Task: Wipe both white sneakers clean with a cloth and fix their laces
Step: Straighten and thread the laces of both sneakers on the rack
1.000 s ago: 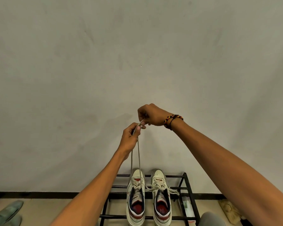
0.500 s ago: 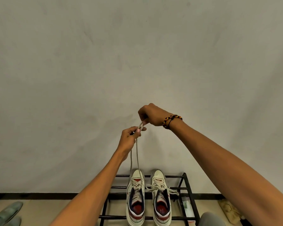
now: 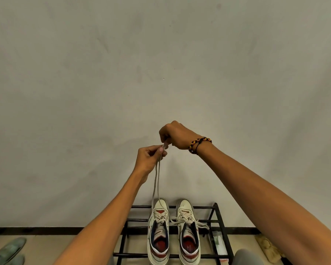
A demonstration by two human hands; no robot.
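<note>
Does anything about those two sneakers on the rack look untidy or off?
Yes. The right sneaker has a loose bow sprawling past its sides, and the left sneaker's laces are untied, drawn up high and pinched by both the left hand and the right hand.

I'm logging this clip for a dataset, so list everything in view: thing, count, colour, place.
white sneakers: two, white with red and navy, side by side on the rack
laces: two strands, off-white, pulled up from the left sneaker
shoe rack: one, black metal, against the wall
green shoes: pair, grey-green, floor at far left
tan shoe: one, floor at right
bracelet: one, black, red and yellow, right wrist
left hand: pinches the laces
right hand: pinches the lace ends
</note>
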